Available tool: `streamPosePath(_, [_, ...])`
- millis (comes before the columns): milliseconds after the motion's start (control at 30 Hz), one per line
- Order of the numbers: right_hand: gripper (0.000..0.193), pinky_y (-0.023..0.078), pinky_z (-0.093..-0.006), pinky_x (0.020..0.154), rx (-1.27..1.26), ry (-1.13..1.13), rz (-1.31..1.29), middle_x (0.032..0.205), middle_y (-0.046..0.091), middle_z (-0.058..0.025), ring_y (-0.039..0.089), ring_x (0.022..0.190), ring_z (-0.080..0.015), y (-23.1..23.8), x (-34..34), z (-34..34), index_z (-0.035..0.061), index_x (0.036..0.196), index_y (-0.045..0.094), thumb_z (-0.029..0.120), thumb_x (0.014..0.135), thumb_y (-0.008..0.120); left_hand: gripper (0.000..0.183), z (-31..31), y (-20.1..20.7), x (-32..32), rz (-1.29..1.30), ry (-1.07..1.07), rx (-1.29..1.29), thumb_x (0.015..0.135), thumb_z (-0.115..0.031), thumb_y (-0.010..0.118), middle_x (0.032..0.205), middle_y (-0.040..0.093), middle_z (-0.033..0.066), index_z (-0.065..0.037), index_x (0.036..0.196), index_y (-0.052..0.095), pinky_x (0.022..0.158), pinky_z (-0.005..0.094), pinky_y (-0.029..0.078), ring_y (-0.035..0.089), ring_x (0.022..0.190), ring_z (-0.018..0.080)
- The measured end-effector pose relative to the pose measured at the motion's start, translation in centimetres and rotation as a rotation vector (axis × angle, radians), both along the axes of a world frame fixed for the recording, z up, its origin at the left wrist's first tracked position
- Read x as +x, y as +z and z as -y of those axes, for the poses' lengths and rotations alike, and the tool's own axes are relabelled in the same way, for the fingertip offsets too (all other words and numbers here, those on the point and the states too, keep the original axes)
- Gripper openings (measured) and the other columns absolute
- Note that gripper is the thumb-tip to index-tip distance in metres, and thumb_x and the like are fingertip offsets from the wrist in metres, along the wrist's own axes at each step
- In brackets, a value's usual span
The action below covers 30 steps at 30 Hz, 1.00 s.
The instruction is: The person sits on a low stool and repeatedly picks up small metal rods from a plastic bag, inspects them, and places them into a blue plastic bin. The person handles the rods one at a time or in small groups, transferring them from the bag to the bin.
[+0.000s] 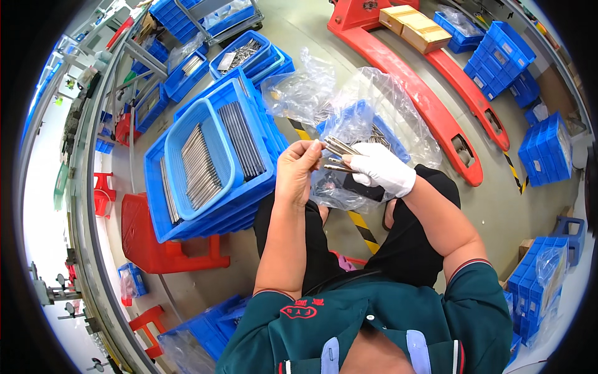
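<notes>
My right hand [381, 169], in a white glove, is closed around several slim metal rods [341, 149] whose ends fan out toward the left. My bare left hand [299, 167] is at those ends, thumb and fingers pinched together. A small whitish bit shows at its fingertips, but I cannot make out what it grips. Below the hands, a blue bin [398, 146] holds more metal pieces, with a clear plastic bag [408, 112] around it. On my left, a light-blue basket [177, 146] with a row of metal rods rests on a larger blue crate [163, 218].
Dark rods [242, 140] stand in the crate beside the basket. A red stool [149, 234] is at the left. The red pallet truck [411, 87] carries wooden blocks [414, 28] ahead. Blue crates [545, 149] line the right side, and a metal-framed bench [87, 218] runs along the left.
</notes>
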State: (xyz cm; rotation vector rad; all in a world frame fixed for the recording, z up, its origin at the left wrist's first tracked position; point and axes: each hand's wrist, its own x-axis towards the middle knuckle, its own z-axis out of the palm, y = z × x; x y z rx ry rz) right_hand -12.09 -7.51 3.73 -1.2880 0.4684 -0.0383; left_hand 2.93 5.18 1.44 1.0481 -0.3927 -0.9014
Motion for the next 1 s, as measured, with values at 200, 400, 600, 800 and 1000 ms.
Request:
streamPosePath(200, [0.026,0.030,-0.0219,0.044,0.057,0.040,0.016,0.058,0.049,0.0029,0.039,0.049,-0.0044,0.2,-0.1,0.0,0.0058,0.079,0.059,0.030,0.089,0.058,0.014,-0.1,0.1,-0.1,-0.037,-0.041,-0.014,0.084,-0.015,0.068,0.071,0.059,0.0004,-0.002,0.086,0.064,0.060,0.0223,0.039,0.048,0.062,0.0083])
streamPosePath(400, [0.027,0.030,-0.0215,0.044,0.018,0.072,-0.012,0.059,0.050,0.0023,0.039,0.048,-0.0044,0.0,0.0,0.1,0.0062,0.078,0.058,0.030,0.089,0.058,0.014,-0.4,-0.2,0.4,0.014,-0.130,-0.014,0.082,-0.015,0.069,0.070,0.059,0.0005,-0.002,0.084,0.064,0.061,0.0224,0.039,0.050,0.063,0.0081])
streamPosePath(600, [0.027,0.034,-0.0231,0.048,-0.156,0.011,-0.009,0.064,0.052,0.0008,0.043,0.054,-0.0058,1.1,-0.2,-0.2,0.0041,0.081,0.059,0.030,0.089,0.059,0.016,-0.9,0.1,0.9,0.110,-0.198,0.115,0.079,-0.015,0.072,0.068,0.060,0.0010,-0.002,0.081,0.064,0.060,0.0219,0.039,0.050,0.062,0.0076])
streamPosePath(800, [0.024,0.034,-0.0234,0.049,-0.229,0.018,-0.029,0.064,0.051,0.0010,0.044,0.055,-0.0057,0.5,-0.2,-0.1,0.0036,0.083,0.060,0.028,0.087,0.060,0.017,-0.7,0.0,0.5,0.123,-0.211,0.133,0.078,-0.016,0.073,0.067,0.060,0.0011,-0.001,0.079,0.065,0.060,0.0216,0.039,0.050,0.060,0.0076])
streamPosePath(1000, [0.019,0.031,-0.0230,0.044,-0.111,-0.070,-0.003,0.061,0.049,0.0006,0.041,0.048,-0.0060,1.0,0.2,-0.6,0.0024,0.080,0.056,0.020,0.087,0.058,0.018,-1.1,0.1,1.1,0.180,-0.104,0.129,0.081,-0.016,0.071,0.071,0.062,0.0033,0.001,0.085,0.065,0.060,0.0227,0.043,0.054,0.062,0.0089])
